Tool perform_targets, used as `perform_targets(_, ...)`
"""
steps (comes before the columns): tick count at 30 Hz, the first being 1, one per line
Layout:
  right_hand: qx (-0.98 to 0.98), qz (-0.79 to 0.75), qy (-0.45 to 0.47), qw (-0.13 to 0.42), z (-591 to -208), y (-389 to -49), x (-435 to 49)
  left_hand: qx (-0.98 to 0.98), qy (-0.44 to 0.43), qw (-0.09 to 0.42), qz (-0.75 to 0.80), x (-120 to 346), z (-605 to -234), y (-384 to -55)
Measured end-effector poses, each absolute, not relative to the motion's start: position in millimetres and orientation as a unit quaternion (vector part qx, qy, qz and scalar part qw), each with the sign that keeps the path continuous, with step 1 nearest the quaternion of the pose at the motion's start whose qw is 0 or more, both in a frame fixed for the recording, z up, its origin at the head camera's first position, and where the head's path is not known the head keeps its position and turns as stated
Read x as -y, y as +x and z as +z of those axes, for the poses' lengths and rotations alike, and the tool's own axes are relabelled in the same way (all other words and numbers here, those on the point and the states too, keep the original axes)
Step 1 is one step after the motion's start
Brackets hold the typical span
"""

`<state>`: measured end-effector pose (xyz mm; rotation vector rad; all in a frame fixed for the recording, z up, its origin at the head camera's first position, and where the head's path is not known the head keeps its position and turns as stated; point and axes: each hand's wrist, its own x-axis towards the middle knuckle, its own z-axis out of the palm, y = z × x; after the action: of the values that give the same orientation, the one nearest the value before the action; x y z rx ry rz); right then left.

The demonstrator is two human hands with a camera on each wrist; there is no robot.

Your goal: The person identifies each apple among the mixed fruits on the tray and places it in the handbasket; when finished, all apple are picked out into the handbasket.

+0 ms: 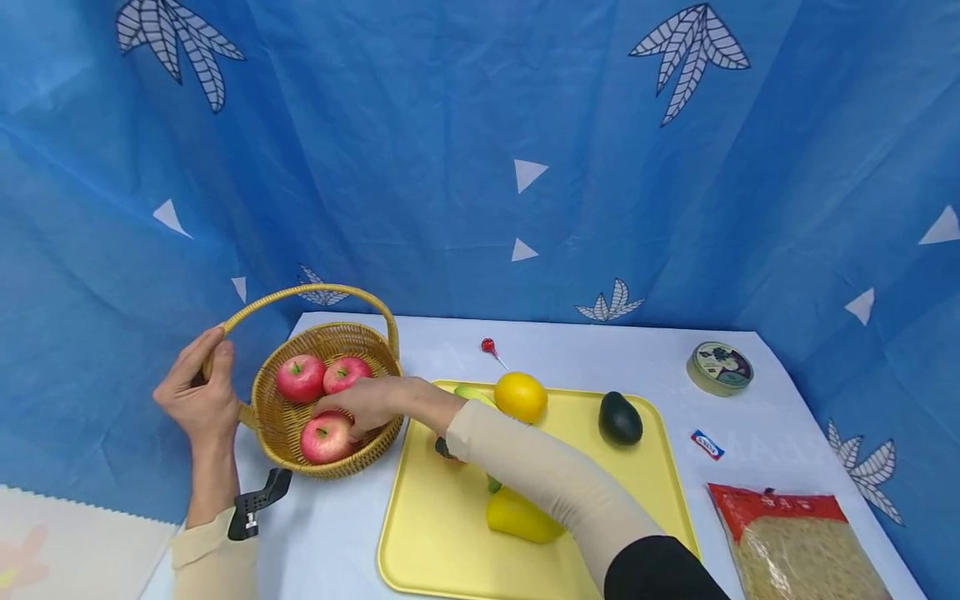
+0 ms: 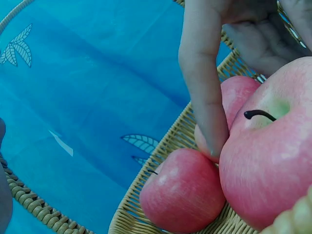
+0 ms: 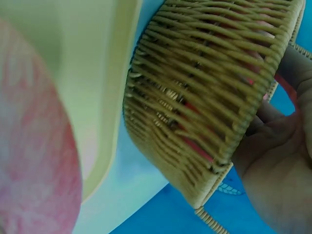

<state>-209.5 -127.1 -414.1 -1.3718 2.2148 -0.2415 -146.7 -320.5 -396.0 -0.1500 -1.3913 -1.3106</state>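
Observation:
My left hand [image 1: 201, 385] grips the handle [image 1: 318, 289] of a round wicker basket [image 1: 285, 447] on its left side. Inside the basket are three red apples: one at the back left [image 1: 301, 378], one at the back right [image 1: 347, 374] and one at the front [image 1: 327, 438]. My right hand [image 1: 367, 406] reaches over the basket's right rim and holds the front apple, its fingers behind and thumb at the right. In the left wrist view a finger [image 2: 207, 92] presses between the apples. The right wrist view shows the basket's woven side [image 3: 204, 78], with the palm beyond its rim.
A yellow tray [image 1: 427, 558] bears an orange-yellow fruit [image 1: 521, 397], an avocado [image 1: 620, 418] and a yellow pepper-like item [image 1: 521, 515]; my right forearm covers other items. Around it lie a lollipop [image 1: 488, 346], a round tin [image 1: 720, 368], a wrapped candy [image 1: 707, 445] and a red-topped bag [image 1: 806, 546].

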Motion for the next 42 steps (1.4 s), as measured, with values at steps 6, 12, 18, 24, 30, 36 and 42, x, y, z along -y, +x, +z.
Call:
perform_targets(6, -0.818, -0.080, -0.512, 0.250, -416, -205, 131, 0.600, -0.061, 0.574, -0.554, 320, -396, -146)
perform_targets(12, -0.829, -0.070, -0.505, 0.229, -418, -203, 134, 0.601, -0.059, 0.575, -0.552, 320, -397, -145)
perform_targets(18, -0.833, -0.069, -0.501, 0.224, -419, -205, 134, 0.596, -0.064, 0.576, -0.556, 320, -398, -146)
perform_targets(24, -0.828, -0.062, -0.524, 0.192, -419, -205, 131, 0.597, -0.060, 0.574, -0.557, 320, -399, -146)
perform_targets(30, -0.825, -0.069, -0.527, 0.190, -422, -206, 130, 0.597, -0.056, 0.574, -0.557, 321, -399, -145)
perform_targets(36, -0.827, -0.076, -0.525, 0.187, -421, -209, 127, 0.593, -0.059, 0.574, -0.561, 320, -398, -147)
perform_targets(42, -0.821, -0.084, -0.541, 0.159, -415, -211, 117, 0.592, -0.065, 0.575, -0.561, 320, -397, -148)
